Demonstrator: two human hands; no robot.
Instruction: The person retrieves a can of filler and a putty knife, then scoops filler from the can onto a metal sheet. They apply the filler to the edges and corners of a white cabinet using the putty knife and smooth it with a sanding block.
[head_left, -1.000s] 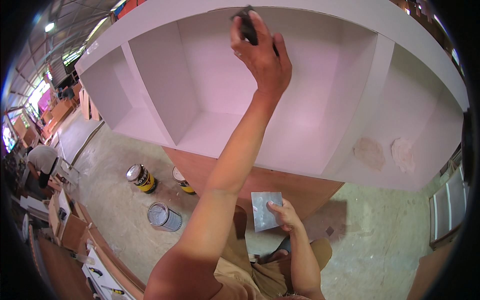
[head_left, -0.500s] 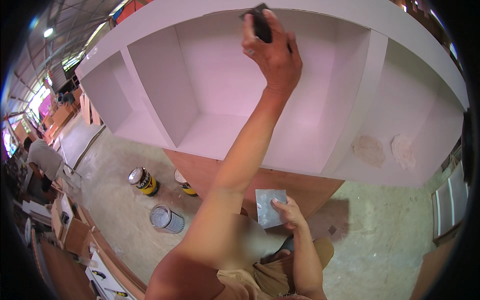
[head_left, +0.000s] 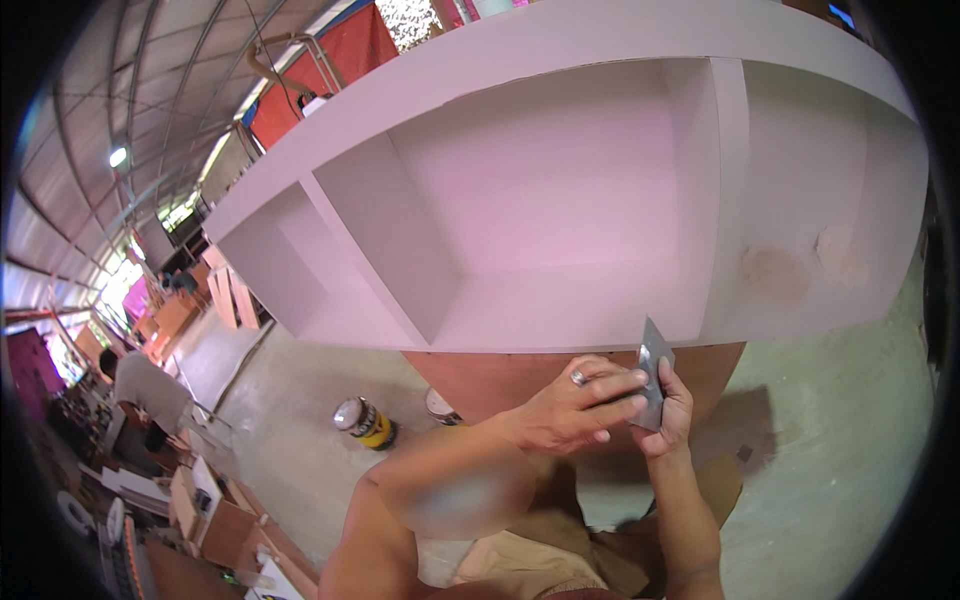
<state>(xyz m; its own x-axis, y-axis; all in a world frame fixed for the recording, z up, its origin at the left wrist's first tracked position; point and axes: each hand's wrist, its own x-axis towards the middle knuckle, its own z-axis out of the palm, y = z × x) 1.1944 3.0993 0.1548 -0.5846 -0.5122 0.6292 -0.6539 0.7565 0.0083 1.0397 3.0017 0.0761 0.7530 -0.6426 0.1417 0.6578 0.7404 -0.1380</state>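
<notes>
My right hand (head_left: 671, 420) grips a thin grey metal plate (head_left: 655, 385), held on edge below the white cabinet (head_left: 540, 330). My left hand (head_left: 585, 410), with a ring on it, is curled against the plate's face, its fingertips near the plate's left side; whatever is inside its fingers is hidden. The cabinet has open compartments, and the right one (head_left: 800, 180) bears two beige patches (head_left: 775, 270). A reddish-brown board (head_left: 480, 380) lies under the cabinet behind my hands.
A black-and-yellow can (head_left: 365, 425) and another can (head_left: 440, 405) stand on the concrete floor (head_left: 810, 470). At the left, a bent-over person in grey (head_left: 150, 390) is among boards and offcuts (head_left: 210, 510). More wooden pieces (head_left: 230, 295) stand farther back.
My left hand has come down from the cabinet's top edge to meet the plate in my right hand; its dark tool no longer shows. The plate has turned edge-on and the view has shifted.
</notes>
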